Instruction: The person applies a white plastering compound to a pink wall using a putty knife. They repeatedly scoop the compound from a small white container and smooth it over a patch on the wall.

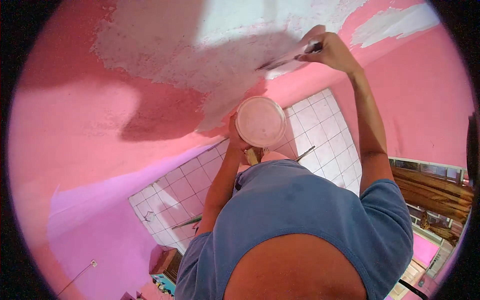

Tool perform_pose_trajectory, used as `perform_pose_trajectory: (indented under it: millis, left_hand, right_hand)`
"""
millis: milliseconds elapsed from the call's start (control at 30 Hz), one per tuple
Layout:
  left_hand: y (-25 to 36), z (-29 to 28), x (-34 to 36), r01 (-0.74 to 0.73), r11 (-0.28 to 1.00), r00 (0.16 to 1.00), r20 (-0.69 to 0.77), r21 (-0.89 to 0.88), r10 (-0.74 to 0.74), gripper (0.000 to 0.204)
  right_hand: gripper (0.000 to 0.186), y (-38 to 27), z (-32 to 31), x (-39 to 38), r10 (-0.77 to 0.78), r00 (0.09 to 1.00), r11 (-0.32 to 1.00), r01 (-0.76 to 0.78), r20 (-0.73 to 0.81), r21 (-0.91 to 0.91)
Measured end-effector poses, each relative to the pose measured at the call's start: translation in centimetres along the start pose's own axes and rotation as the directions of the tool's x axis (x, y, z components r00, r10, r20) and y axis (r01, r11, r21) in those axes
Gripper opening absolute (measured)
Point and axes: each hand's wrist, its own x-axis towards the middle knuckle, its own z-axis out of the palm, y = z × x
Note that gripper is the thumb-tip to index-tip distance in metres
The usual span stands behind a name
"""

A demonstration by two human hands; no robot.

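Note:
My left hand (237,132) grips the side of a round, pale tub (261,121), held in front of my body with its circular face upward. How deep it is and what it holds, I cannot make out. Up at the pink wall, my right hand (332,51) is closed round a flat-bladed scraper (281,63), somewhat blurred. Its blade points left and lies at or very near a rough whitish patch (210,65) on the wall. Shadows of the arm and tool fall across this patch.
White floor tiles (320,127) lie below, with a thin dark stick (306,153) on them. A second whitish patch (395,24) marks the wall at upper right. Wooden furniture (167,262) stands at lower left, near a wall socket (93,263). Brown curtains (432,192) hang at right.

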Motion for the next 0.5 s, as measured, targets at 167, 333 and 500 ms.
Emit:
perform_pose_trajectory:
  millis: [167,333,500]
  left_hand:
    - [-0.6,-1.1,0.1,0.101,0.971,0.994,0.053,-0.215,-0.092,0.066]
    - [-0.5,-0.7,0.1,-0.088,0.995,0.984,0.159,0.038,0.081,0.064]
    - [0.7,1.3,-1.0,-0.174,0.985,0.962,0.217,0.014,0.166,0.06]
  right_hand:
    - [0.011,-0.2,0.2,-0.6,0.053,0.991,0.998,-0.055,0.123,0.017]
    - [0.02,-0.8,2.5,0.1,-0.156,0.985,0.987,0.159,-0.072,0.027]
    - [0.012,0.5,-1.9,-1.1,0.031,0.999,0.992,-0.026,-0.039,0.122]
